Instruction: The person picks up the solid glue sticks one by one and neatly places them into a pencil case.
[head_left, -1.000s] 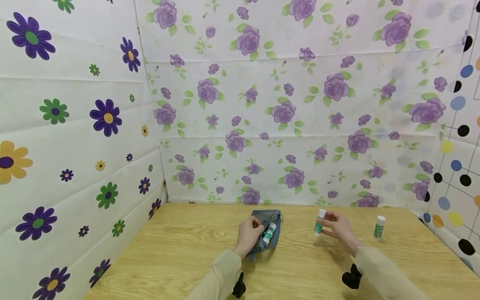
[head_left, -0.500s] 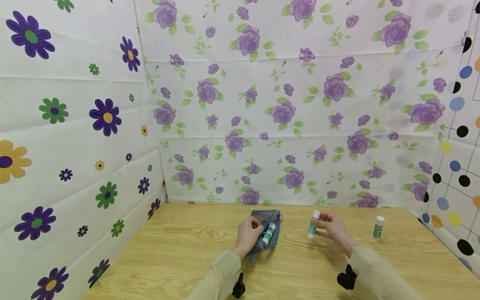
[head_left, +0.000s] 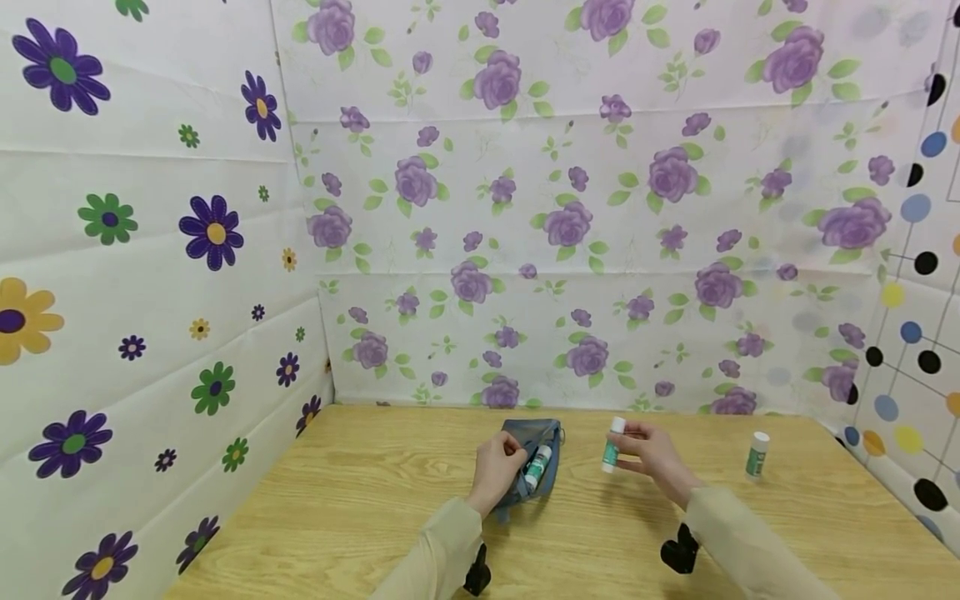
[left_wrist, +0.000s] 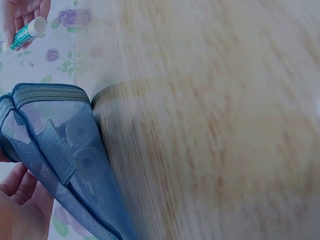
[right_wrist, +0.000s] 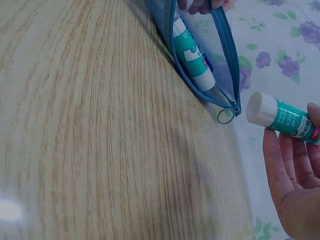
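A blue mesh zip pouch lies on the table with its mouth gaping. My left hand pinches the pouch's edge on its near left side. Inside the pouch rests a green-and-white glue stick, seen through the unzipped mouth in the right wrist view beside the zipper edge. To the right of the pouch, my right hand holds a second glue stick between thumb and fingers, raised over the table with its white cap towards the pouch. In the left wrist view the pouch's mesh side hides most of its contents.
A third glue stick stands upright on the wooden table, right of my right hand. Flower-printed sheets hang along the table's back and left, and a dotted sheet hangs on the right.
My right hand has moved left towards the pouch, carrying the glue stick. My left hand keeps its place at the pouch's edge.
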